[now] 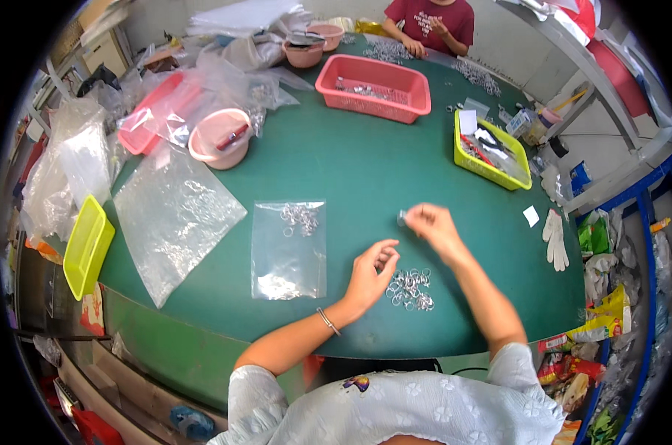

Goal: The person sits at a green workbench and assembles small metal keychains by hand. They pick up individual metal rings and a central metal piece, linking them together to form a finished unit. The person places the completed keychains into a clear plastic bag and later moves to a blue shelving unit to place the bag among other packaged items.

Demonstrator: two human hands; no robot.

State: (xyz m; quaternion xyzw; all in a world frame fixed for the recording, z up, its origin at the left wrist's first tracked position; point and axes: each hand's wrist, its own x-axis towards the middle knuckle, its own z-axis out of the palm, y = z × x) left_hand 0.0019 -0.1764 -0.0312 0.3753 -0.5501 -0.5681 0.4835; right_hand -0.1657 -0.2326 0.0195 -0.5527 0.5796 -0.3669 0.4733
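Clear bag (289,248) lies left; right hand (434,226) pinches ring (402,218), left hand (371,276) loose over rings (411,288).

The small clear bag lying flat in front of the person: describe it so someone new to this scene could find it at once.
On the green table, look just left of the person's left hand. The small clear bag lies flat there with a few metal rings near its top. Unlike the bigger crumpled plastic sheet to its left, it is neat and rectangular.
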